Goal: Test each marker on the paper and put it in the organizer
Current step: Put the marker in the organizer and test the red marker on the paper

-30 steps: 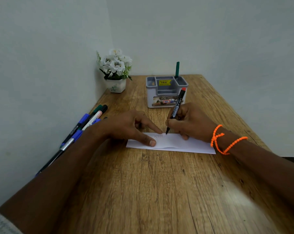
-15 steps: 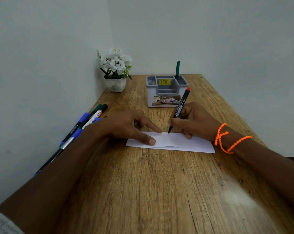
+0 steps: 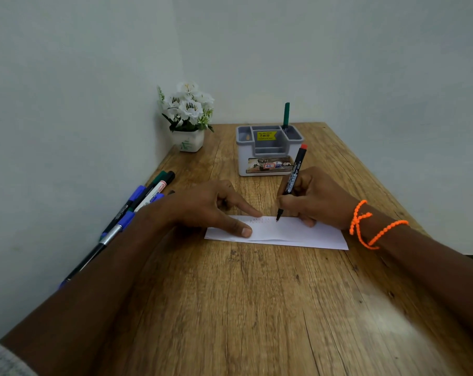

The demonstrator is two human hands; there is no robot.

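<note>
Head view: a white pot of white artificial flowers (image 3: pixel 187 115) stands at the desk's (image 3: pixel 257 308) far left corner, against the wall. A grey and white organizer (image 3: pixel 269 150) sits near the far edge, a green marker (image 3: pixel 286 115) upright in its right rear compartment and a yellow price sticker inside. A bunch of markers (image 3: pixel 137 204), blue, green and black-capped, lies along the left edge, partly hidden by the left forearm. The left hand (image 3: pixel 202 207) lies flat with straight fingers, forefinger and thumb pressing the white paper (image 3: pixel 297 234) at mid-desk. The right hand (image 3: pixel 314 196), an orange cord bracelet (image 3: pixel 371 223) at its wrist, grips a black marker with a red end (image 3: pixel 293 180), tilted, its tip touching the paper beside faint scribbles.
</note>
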